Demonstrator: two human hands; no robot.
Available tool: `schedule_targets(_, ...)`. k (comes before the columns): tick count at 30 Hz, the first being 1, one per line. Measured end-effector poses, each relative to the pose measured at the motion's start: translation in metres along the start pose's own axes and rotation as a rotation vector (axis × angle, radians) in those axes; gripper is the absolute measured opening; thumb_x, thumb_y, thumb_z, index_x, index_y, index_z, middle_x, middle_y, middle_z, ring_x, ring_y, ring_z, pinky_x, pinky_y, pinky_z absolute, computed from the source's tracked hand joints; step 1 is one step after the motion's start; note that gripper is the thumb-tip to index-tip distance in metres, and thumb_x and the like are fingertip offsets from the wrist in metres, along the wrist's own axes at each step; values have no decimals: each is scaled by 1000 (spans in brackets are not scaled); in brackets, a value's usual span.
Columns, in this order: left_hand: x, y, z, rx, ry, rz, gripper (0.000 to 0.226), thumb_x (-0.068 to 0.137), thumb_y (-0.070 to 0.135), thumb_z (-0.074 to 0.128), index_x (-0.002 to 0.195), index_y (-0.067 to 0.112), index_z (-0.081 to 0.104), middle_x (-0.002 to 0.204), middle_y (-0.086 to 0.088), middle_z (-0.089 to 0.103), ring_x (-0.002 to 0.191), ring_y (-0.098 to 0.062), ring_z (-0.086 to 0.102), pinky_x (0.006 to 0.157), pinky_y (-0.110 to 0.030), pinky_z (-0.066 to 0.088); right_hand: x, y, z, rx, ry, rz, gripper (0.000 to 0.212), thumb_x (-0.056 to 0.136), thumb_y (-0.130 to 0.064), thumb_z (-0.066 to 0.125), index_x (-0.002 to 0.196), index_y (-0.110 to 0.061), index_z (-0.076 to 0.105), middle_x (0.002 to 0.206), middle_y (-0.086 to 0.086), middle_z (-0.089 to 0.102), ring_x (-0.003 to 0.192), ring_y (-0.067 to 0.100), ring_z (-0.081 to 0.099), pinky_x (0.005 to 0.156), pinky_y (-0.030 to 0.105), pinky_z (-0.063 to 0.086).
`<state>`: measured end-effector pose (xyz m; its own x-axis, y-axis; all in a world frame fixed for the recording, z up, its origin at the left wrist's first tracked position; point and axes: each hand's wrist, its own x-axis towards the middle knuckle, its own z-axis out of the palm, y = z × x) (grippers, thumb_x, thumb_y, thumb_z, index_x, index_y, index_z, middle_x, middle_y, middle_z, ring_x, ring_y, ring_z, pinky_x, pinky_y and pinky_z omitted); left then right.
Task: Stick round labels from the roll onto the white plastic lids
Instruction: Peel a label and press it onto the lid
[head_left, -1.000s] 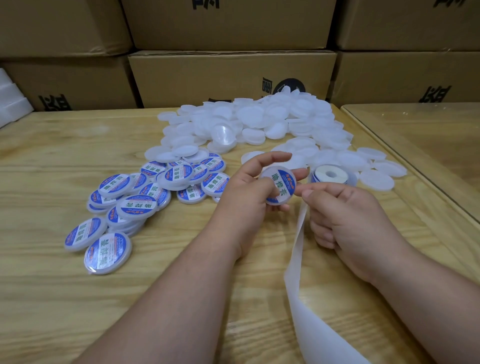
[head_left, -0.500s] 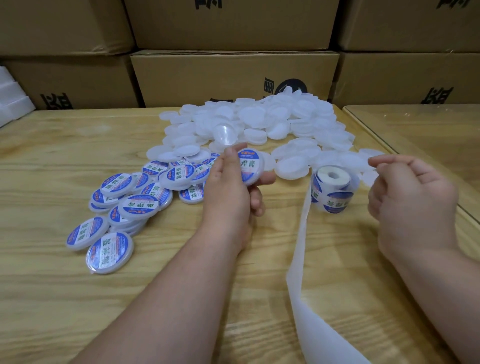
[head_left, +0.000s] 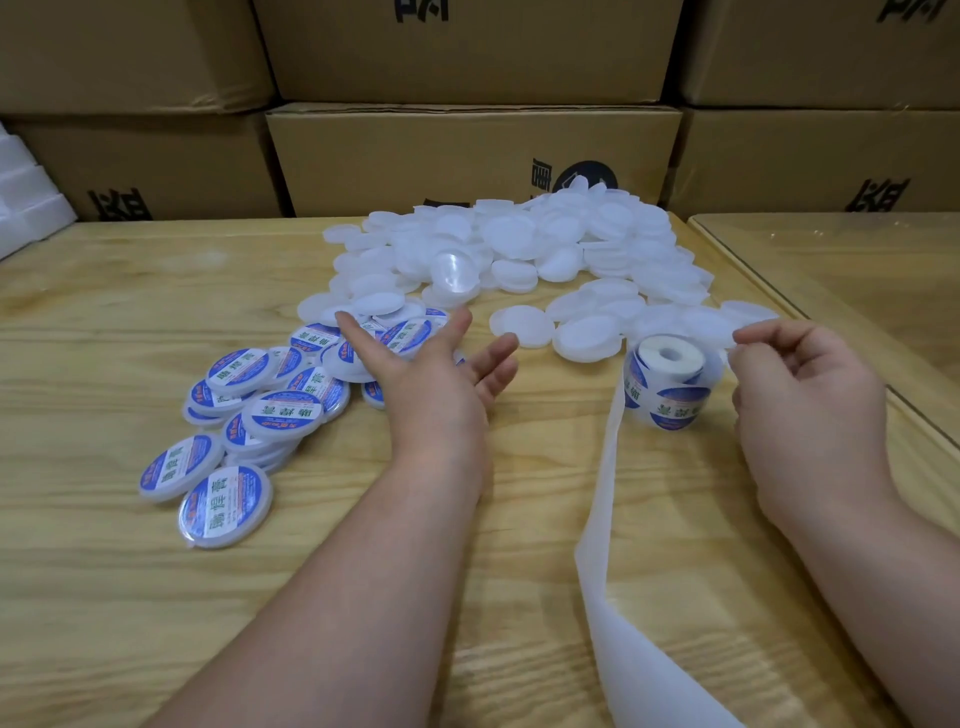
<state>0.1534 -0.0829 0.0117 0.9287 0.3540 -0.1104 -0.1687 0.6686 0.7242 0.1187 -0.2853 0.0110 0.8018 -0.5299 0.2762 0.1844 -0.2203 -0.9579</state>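
A heap of plain white lids (head_left: 561, 249) lies at the back middle of the wooden table (head_left: 104, 597). Lids with blue and white labels (head_left: 283, 413) are piled at the left. The label roll (head_left: 670, 379) stands on end right of centre, and its bare backing strip (head_left: 602, 493) trails towards me. My left hand (head_left: 431, 379) hovers with spread fingers over the right edge of the labelled pile and holds nothing. Just right of the roll, my right hand (head_left: 810, 395) has curled fingers, thumb and forefinger tips together beside the roll. I see nothing in it.
Stacked cardboard boxes (head_left: 467, 156) wall off the back of the table. A second, glass-topped table (head_left: 841, 270) adjoins on the right. White foam pieces (head_left: 26, 202) sit at the far left edge.
My left hand carried the freshly labelled lid leftwards, let it go onto the labelled pile and spread open. My right hand left the lid and moved out to the right of the roll.
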Motion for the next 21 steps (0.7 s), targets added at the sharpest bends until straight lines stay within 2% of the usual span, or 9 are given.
schedule_targets(2,-3,-2,1,100,-70,12,89,95,7,44,146,68,4,114,-8,73,73,-29,77,56,-29,57,1,4,1,-115,-54,-65,11,87,-25,64,93,-34,61,80,-14,55,54,-1,48,53,16,41)
schedule_targets(4,-7,-6,1,293,-206,53,66,96,12,47,140,58,31,99,-3,78,62,-21,71,52,-27,53,1,9,3,-282,-128,-89,15,88,-31,67,96,-41,59,102,-14,52,70,-4,54,62,16,41)
schedule_targets(6,-14,-13,3,518,-377,108,36,97,15,50,119,41,61,83,2,77,59,-10,62,52,-21,49,-3,9,6,-409,-219,-112,21,85,-36,70,99,-47,58,114,-16,42,91,-14,52,67,5,38)
schedule_targets(8,-21,-19,3,740,-530,152,24,96,16,56,101,33,71,78,9,74,67,-3,61,59,-12,47,-5,9,7,-472,-281,-167,28,82,-36,75,101,-49,59,113,-13,37,94,-25,45,70,-6,33)
schedule_targets(10,-26,-23,3,889,-624,171,21,95,18,60,95,35,73,85,8,74,75,-4,63,65,-7,46,-4,10,5,-527,-309,-217,33,81,-36,78,103,-48,57,111,-13,40,88,-26,46,70,-7,32)
schedule_targets(12,-26,-23,2,924,-627,166,20,94,22,60,95,37,72,90,5,74,84,-10,64,68,-8,46,-2,10,3,-578,-303,-226,32,80,-38,79,102,-45,57,110,-14,45,83,-21,51,66,2,38)
schedule_targets(14,-23,-21,1,894,-610,143,19,94,23,60,95,38,72,93,8,73,87,-12,64,70,-9,48,1,11,2,-613,-287,-225,30,79,-42,78,100,-42,57,109,-17,47,80,-16,53,62,8,34)
schedule_targets(18,-25,-21,2,925,-669,149,21,92,31,59,107,44,67,103,18,68,81,3,59,75,-12,49,1,11,1,-637,-333,-276,27,81,-32,75,97,-39,54,103,-22,46,86,-19,51,65,0,35)
schedule_targets(21,-26,-21,2,1045,-720,212,25,89,40,55,108,56,61,104,19,58,84,3,55,78,-16,44,2,11,0,-646,-344,-296,24,82,-25,67,97,-38,54,102,-22,47,93,-20,46,66,-1,33)
